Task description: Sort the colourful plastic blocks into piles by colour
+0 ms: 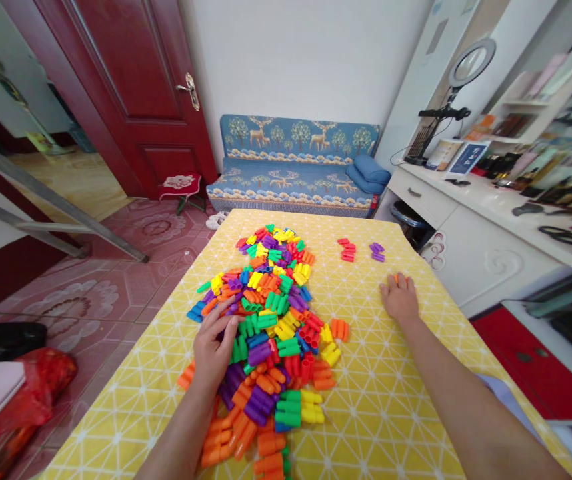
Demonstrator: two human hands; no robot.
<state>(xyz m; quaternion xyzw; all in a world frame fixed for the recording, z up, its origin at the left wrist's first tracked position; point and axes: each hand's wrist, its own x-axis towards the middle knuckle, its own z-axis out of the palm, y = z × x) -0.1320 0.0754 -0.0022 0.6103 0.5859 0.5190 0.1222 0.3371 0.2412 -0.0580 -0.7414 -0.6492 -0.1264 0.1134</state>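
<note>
A long heap of plastic tube-shaped building pieces (259, 352) in orange, purple, green, yellow, red and blue covers the left half of the table. My left hand (215, 339) rests on the heap's left side, fingers stretched out and apart, gripping no piece. Out on the right, my right hand (400, 298) is down at the tabletop with its fingers curled over an orange plastic piece (397, 278), of which only a bit shows. Beyond that hand lie a small group of red pieces (347, 251) and a pair of purple pieces (377, 252).
A yellow patterned cloth (366, 400) covers the table. Behind it stands a blue sofa (296, 175). On the right is a white dresser (491, 233) crowded with bottles and a ring light (472, 63). A metal ladder-like frame (51, 227) and a red bag (49, 383) are at the left.
</note>
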